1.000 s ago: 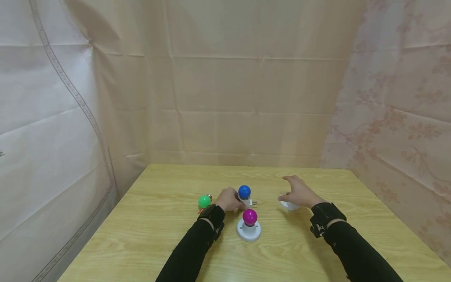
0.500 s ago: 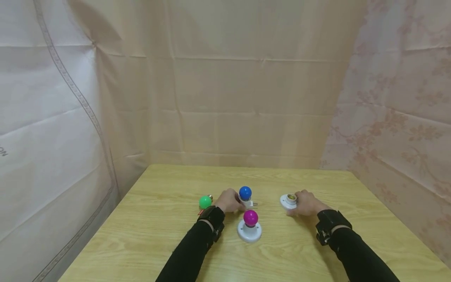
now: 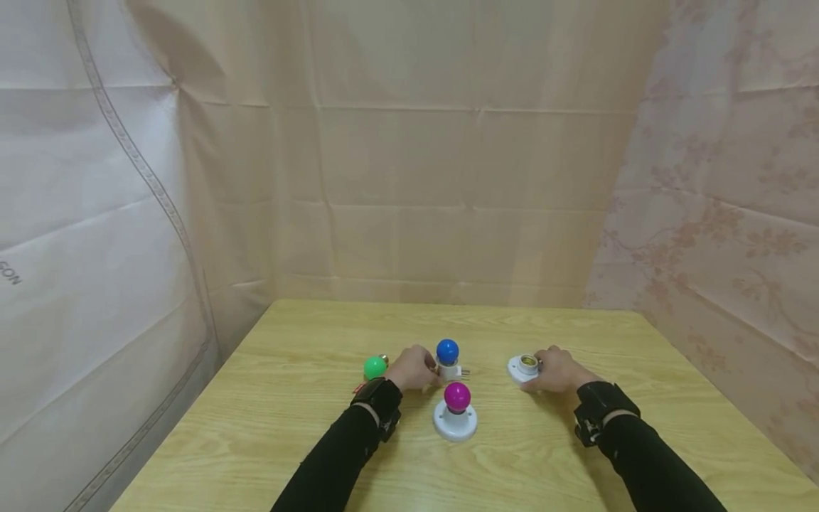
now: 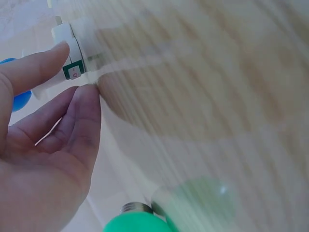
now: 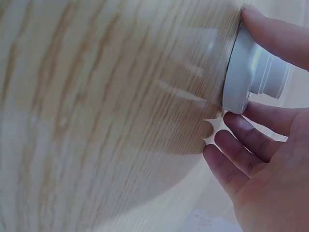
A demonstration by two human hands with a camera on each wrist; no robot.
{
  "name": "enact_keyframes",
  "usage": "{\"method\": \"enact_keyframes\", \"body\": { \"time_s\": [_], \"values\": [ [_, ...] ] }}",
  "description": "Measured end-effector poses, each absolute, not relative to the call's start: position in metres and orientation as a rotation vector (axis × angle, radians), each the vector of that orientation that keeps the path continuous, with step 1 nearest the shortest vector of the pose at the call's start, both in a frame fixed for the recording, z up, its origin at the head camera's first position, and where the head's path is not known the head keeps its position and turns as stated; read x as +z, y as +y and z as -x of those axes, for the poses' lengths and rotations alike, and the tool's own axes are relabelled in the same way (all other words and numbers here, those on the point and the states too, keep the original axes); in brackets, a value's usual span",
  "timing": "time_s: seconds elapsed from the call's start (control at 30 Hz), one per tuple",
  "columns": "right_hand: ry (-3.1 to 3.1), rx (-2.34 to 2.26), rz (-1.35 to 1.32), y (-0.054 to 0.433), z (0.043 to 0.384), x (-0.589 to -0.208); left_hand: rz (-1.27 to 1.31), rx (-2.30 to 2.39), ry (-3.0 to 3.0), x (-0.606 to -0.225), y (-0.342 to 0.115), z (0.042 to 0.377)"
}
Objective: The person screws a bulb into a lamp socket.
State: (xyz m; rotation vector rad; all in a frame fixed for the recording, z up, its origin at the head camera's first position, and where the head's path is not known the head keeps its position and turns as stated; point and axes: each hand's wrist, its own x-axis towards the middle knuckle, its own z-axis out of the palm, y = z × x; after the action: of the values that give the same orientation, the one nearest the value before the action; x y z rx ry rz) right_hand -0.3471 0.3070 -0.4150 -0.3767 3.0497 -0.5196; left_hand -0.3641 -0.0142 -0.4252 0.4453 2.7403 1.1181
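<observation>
Just right of my left hand (image 3: 413, 368) stands a white plug-in lamp holder (image 3: 450, 372) with a blue bulb (image 3: 447, 351) on top. In the left wrist view the thumb (image 4: 43, 67) and fingers (image 4: 87, 116) are spread apart, close to the holder's switch (image 4: 74, 71); whether they touch it cannot be told. My right hand (image 3: 559, 370) grips a round white lamp holder (image 3: 523, 368) by its base, thumb on one side and index finger on the other. That holder lies flat on the table, its brass-coloured socket facing up without a bulb.
A magenta bulb (image 3: 457, 397) sits upright in another round white holder (image 3: 455, 424), nearer to me between the arms. Left of the left hand lies a green bulb (image 3: 375, 367), with a small red thing (image 3: 359, 388) partly hidden by the wrist. Cloth (image 3: 409, 213) hangs behind the wooden table (image 3: 256, 434).
My right hand has come down from over the round holder and now grips its right side. The left hand has drawn slightly left from the plug-in holder.
</observation>
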Motion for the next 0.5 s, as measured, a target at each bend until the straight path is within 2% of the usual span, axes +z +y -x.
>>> {"method": "enact_keyframes", "body": {
  "time_s": [0.3,0.5],
  "values": [
    [2.987,-0.72,0.506,0.286,0.342,-0.404,-0.54,1.032,2.785,-0.42,-0.024,0.358],
    [2.995,-0.847,0.567,0.27,0.342,-0.396,-0.568,1.152,2.754,-0.406,-0.037,0.349]
  ]
}}
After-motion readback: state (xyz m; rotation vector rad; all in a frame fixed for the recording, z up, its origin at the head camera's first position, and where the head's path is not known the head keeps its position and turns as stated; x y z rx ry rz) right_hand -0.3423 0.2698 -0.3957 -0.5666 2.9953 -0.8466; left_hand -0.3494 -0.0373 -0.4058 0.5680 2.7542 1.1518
